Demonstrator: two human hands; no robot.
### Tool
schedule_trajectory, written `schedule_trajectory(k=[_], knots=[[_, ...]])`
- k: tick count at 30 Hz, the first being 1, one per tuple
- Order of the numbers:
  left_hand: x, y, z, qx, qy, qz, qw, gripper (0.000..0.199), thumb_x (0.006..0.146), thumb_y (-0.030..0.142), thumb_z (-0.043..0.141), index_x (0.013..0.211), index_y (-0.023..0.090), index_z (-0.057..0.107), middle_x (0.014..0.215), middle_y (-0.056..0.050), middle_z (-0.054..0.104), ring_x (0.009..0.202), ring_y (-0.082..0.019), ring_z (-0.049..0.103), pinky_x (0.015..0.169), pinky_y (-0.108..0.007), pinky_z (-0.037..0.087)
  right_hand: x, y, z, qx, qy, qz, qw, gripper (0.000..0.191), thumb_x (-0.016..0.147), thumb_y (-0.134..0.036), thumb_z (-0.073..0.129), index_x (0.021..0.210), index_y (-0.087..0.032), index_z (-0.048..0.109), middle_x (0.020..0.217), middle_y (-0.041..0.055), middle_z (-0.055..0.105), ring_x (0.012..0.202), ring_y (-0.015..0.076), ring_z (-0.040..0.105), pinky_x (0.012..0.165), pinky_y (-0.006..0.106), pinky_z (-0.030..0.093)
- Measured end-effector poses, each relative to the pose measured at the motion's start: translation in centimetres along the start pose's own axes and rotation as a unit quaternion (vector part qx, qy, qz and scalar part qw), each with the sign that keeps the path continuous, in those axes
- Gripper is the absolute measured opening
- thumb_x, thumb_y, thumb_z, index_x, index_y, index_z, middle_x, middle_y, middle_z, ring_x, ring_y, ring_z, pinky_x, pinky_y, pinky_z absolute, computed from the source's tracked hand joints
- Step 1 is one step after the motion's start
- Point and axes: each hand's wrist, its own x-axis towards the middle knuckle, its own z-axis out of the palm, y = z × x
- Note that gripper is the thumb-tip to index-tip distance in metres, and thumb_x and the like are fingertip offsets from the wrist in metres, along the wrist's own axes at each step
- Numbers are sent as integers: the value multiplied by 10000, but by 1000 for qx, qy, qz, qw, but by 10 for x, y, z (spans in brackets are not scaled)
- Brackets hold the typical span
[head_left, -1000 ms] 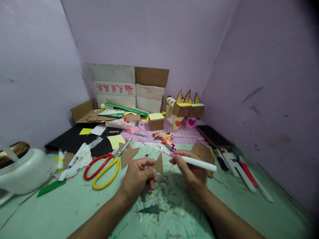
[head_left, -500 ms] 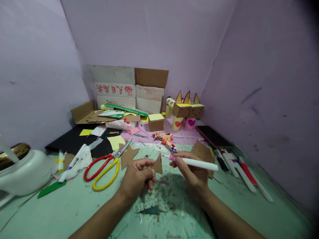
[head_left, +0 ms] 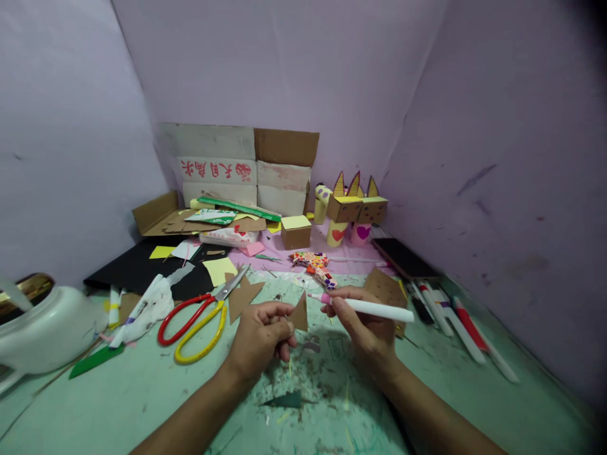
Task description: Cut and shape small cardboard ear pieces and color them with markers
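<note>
Cardboard (head_left: 301, 316), probably light and stiff, best held by its edge, is pinched in the left hand (head_left: 263, 335); right hand (head_left: 372, 328) fingers grip a marker (head_left: 382, 309), tip near it.

left hand (head_left: 263, 332): pinches cardboard triangle (head_left: 300, 314) | right hand (head_left: 367, 335): grips white marker (head_left: 384, 310), pink tip beside triangle, contact unclear | scissors (head_left: 220, 301): between left hand and tabletop (head_left: 165, 404) left edge | white pot (head_left: 61, 322): at left edge | loose pens (head_left: 467, 335): along right edge | box-headed figures (head_left: 344, 210): near far right corner
</note>
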Motion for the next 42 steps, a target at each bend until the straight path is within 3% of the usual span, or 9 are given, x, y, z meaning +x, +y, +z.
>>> schedule_trajectory(k=[3, 6, 13, 18, 24, 28, 31, 38, 42], knots=[[-1, 1, 1, 4, 0, -3, 1000, 275, 538, 245, 616, 775, 103, 621, 430, 0, 593, 279, -82, 448, 315, -169, 283, -2, 1, 0, -21, -29, -12, 999, 119, 808, -287, 601, 796, -199, 681, 680, 28, 661, 586, 158, 617, 549, 281, 495], [-2, 3, 1, 10, 3, 0, 1000, 288, 541, 244, 619, 789, 97, 634, 434, 0, 592, 289, -81, 455, 329, -170, 300, 0, 4, -1, -24, -9, -9, 1000, 110, 812, -279, 602, 829, -204, 680, 714, 31, 671, 616, 159, 625, 576, 284, 501], [0, 0, 1, -36, -11, -15, 999, 250, 535, 233, 618, 755, 123, 578, 419, 1, 592, 272, -87, 448, 305, -165, 286, 6, -1, 2, 62, 28, 80, 994, 197, 809, -322, 596, 958, -197, 630, 703, 14, 673, 612, 151, 646, 614, 297, 533], [0, 0, 3, -59, -36, -43, 997, 230, 510, 214, 605, 716, 141, 536, 413, -2, 594, 255, -89, 433, 281, -161, 271, 5, -7, 9, 142, -64, 230, 960, 300, 657, -254, 687, 914, -192, 546, 677, -18, 659, 547, 122, 610, 539, 247, 499], [1, 2, 4, 28, -48, -43, 998, 168, 547, 253, 601, 663, 151, 535, 425, 0, 582, 301, -101, 461, 312, -177, 308, 1, -6, 15, 178, -115, 282, 936, 335, 615, -179, 651, 860, -224, 426, 491, -101, 556, 393, 82, 463, 411, 196, 386], [2, 3, 4, 42, 10, 13, 999, 149, 519, 251, 628, 559, 146, 530, 408, 41, 497, 372, -67, 423, 375, -170, 315, -3, -7, 16, 172, -146, 277, 934, 338, 625, -197, 670, 871, -214, 439, 547, -83, 577, 437, 79, 485, 439, 193, 383], [4, 1, 3, 20, 8, 14, 1000, 124, 500, 223, 620, 526, 139, 532, 403, 55, 457, 387, -48, 370, 389, -167, 280, -3, -6, 16, 145, -164, 270, 938, 302, 667, -273, 683, 897, -190, 504, 551, -66, 573, 472, 91, 513, 462, 202, 400], [8, -4, 2, -12, 8, -21, 1000, 100, 477, 190, 608, 503, 144, 523, 381, 55, 447, 358, -42, 335, 375, -171, 228, 8, 3, 6, 88, -2, 207, 974, 375, 725, -505, 628, 794, -138, 666, 585, 6, 612, 506, 115, 552, 514, 244, 457], [7, -3, 3, -13, 13, -28, 999, 89, 466, 180, 609, 514, 138, 547, 386, 55, 450, 367, -44, 339, 383, -174, 235, 3, 7, 4, 88, -10, 111, 990, 273, 811, -414, 578, 756, -159, 660, 529, -23, 569, 477, 100, 526, 504, 229, 440]])
